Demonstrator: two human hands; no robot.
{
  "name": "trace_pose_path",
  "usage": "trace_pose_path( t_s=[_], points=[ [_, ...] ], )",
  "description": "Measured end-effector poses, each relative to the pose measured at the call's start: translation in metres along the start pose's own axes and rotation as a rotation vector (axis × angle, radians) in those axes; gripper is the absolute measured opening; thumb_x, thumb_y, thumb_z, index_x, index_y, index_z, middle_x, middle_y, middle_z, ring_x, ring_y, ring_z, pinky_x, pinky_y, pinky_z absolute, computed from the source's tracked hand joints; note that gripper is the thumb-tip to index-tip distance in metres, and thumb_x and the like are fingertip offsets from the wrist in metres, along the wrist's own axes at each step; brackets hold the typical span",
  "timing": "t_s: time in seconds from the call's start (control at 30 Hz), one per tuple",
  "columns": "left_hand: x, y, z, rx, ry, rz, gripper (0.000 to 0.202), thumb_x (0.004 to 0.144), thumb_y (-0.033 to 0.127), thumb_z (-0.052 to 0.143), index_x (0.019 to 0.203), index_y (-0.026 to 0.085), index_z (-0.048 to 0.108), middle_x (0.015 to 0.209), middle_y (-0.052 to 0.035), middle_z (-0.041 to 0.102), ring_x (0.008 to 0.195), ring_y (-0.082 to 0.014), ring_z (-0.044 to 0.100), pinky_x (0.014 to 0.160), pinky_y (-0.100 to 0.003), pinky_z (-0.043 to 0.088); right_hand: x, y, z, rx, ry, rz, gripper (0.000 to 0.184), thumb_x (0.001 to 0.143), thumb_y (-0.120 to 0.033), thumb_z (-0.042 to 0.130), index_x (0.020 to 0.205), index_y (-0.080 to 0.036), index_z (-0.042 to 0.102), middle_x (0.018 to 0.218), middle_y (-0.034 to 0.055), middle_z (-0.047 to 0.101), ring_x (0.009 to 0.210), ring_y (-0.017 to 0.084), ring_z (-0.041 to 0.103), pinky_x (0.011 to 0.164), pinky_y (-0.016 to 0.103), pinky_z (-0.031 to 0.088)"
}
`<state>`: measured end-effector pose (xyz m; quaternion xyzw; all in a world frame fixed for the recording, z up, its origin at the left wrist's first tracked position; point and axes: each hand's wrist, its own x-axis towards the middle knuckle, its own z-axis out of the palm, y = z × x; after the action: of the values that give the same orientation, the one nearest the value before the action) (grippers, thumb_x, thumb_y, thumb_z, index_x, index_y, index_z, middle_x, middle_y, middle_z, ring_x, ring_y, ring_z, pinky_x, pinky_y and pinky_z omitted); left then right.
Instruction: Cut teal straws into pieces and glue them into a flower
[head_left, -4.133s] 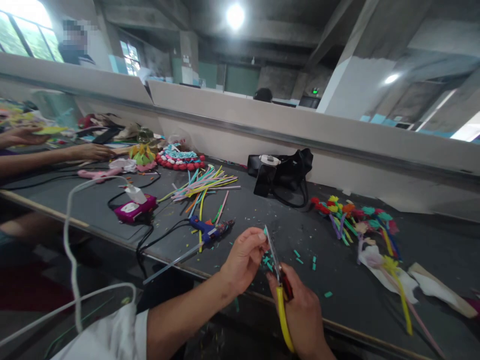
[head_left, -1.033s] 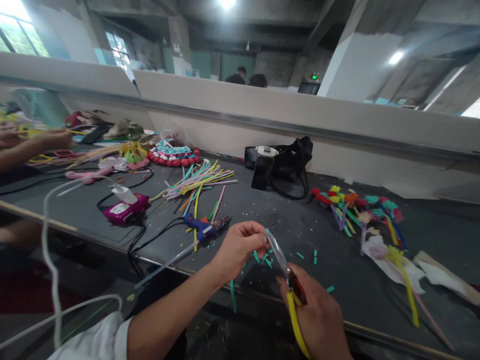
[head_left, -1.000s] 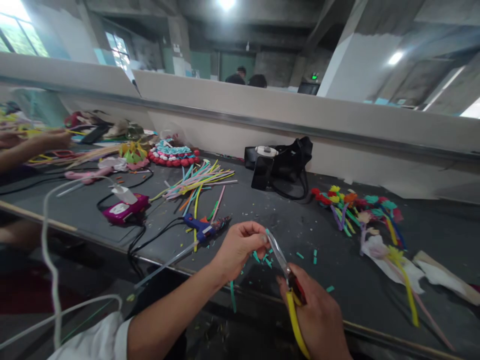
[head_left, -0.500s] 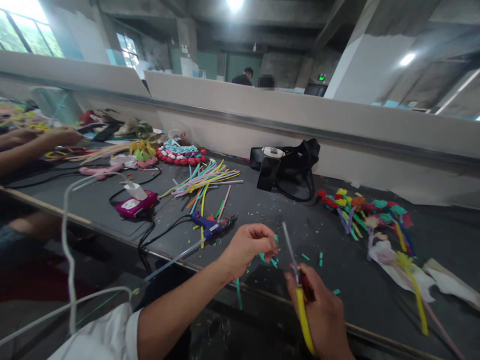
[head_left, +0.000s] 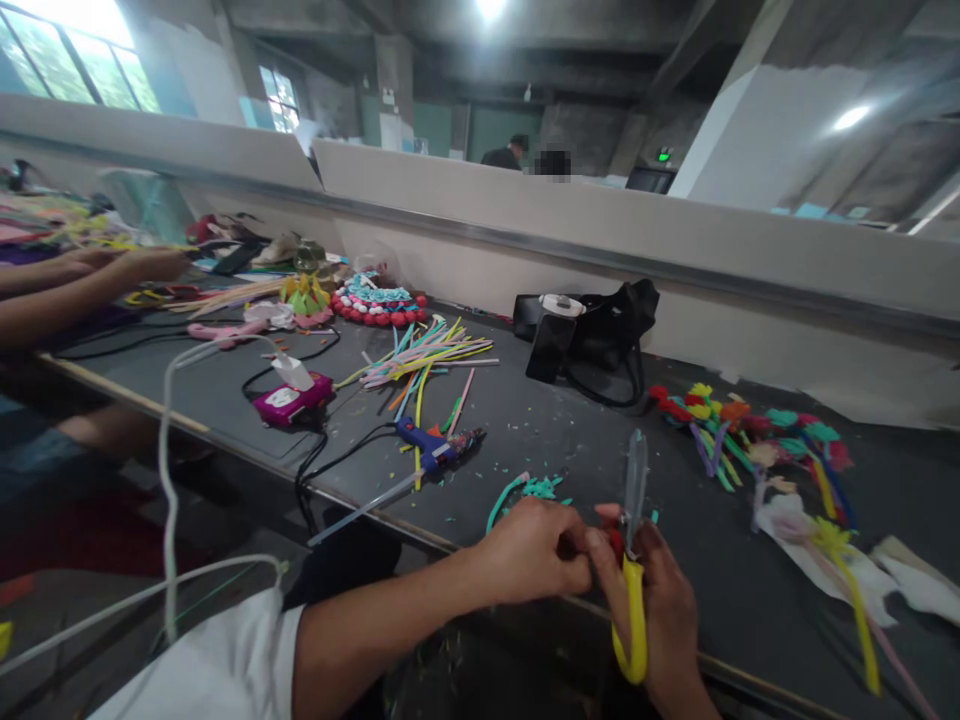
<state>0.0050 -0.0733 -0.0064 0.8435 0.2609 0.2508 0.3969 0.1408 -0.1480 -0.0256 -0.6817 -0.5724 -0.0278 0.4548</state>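
My right hand (head_left: 660,600) grips scissors (head_left: 634,590) by their yellow-and-red handles, the blades pointing up and close together. My left hand (head_left: 529,550) is closed in a pinch, its fingertips meeting the fingers of my right hand beside the handles. Whatever lies between those fingertips is hidden. Just behind my left hand, a thin teal strip (head_left: 498,497) curves over the table beside a little heap of teal cut pieces (head_left: 543,487). Left of these lies a blue glue gun (head_left: 433,450) with a clear glue stick (head_left: 367,507) protruding from its back.
Coloured fuzzy stems (head_left: 427,355) lie in a pile behind the glue gun. A magenta power strip (head_left: 294,400) with a white plug sits left. A black bag (head_left: 619,335) leans by the partition. Finished-looking colourful flowers (head_left: 750,425) lie right. Another person's hands (head_left: 142,267) work at far left.
My left hand has moved right and down to meet my right hand. The scissors have turned more upright. The scene has shifted slightly right as the head turned.
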Motion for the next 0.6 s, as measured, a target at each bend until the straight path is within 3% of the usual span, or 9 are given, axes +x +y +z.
trace_pose_path(
  t_s=[0.1,0.17,0.3,0.43,0.5,0.6],
  points=[
    [-0.004,-0.001,-0.005,-0.088,-0.015,-0.068,0.011,0.073,0.025,0.06,0.072,0.016,0.065,0.059,0.0019,0.058,0.054,-0.0109,0.05,0.048,-0.02,0.032,0.001,-0.002,-0.001,0.012,-0.001,0.048,0.034,0.085,-0.052,0.053,0.096,-0.021,0.063,0.082,0.0039,0.071,0.065,0.018,0.068,0.058,0.026,0.051],
    [-0.006,-0.006,-0.022,-0.042,0.011,-0.03,0.011,0.075,0.026,0.061,0.078,0.017,0.066,0.063,0.0014,0.061,0.058,-0.012,0.053,0.052,-0.021,0.036,0.0,-0.003,-0.002,0.01,-0.005,0.096,0.036,0.083,-0.053,0.054,0.097,-0.021,0.063,0.081,0.004,0.069,0.061,0.018,0.066,0.056,0.027,0.05],
    [-0.012,-0.037,-0.087,0.351,0.317,0.035,0.016,0.082,0.019,0.052,0.089,0.018,0.067,0.087,-0.0069,0.067,0.085,-0.0192,0.06,0.079,-0.029,0.043,0.0,0.0,-0.003,0.046,-0.045,0.199,0.04,0.082,-0.055,0.055,0.101,-0.021,0.062,0.075,0.002,0.066,0.056,0.016,0.063,0.053,0.026,0.049],
    [-0.031,-0.083,-0.148,0.694,0.456,-0.256,0.022,0.081,0.02,0.052,0.093,0.019,0.07,0.101,-0.0098,0.065,0.094,-0.0236,0.06,0.084,-0.034,0.045,0.0,0.004,-0.004,0.061,-0.063,0.256,0.042,0.081,-0.057,0.056,0.101,-0.021,0.062,0.07,0.0006,0.065,0.051,0.014,0.06,0.051,0.025,0.048],
    [-0.043,-0.1,-0.161,0.738,0.439,-0.333,0.026,0.082,0.02,0.049,0.095,0.021,0.072,0.101,-0.0086,0.065,0.092,-0.0221,0.061,0.083,-0.033,0.047,0.0,0.003,-0.004,0.063,-0.051,0.238,0.043,0.08,-0.057,0.056,0.101,-0.02,0.063,0.072,0.0018,0.066,0.054,0.015,0.062,0.052,0.025,0.048],
    [-0.057,-0.111,-0.164,0.759,0.42,-0.323,0.031,0.083,0.02,0.046,0.101,0.021,0.072,0.105,-0.0081,0.066,0.092,-0.0204,0.062,0.084,-0.032,0.047,0.0,0.0,-0.005,0.053,-0.042,0.205,0.041,0.081,-0.056,0.056,0.098,-0.02,0.064,0.074,0.0027,0.066,0.058,0.016,0.063,0.053,0.025,0.048]
  ],
)
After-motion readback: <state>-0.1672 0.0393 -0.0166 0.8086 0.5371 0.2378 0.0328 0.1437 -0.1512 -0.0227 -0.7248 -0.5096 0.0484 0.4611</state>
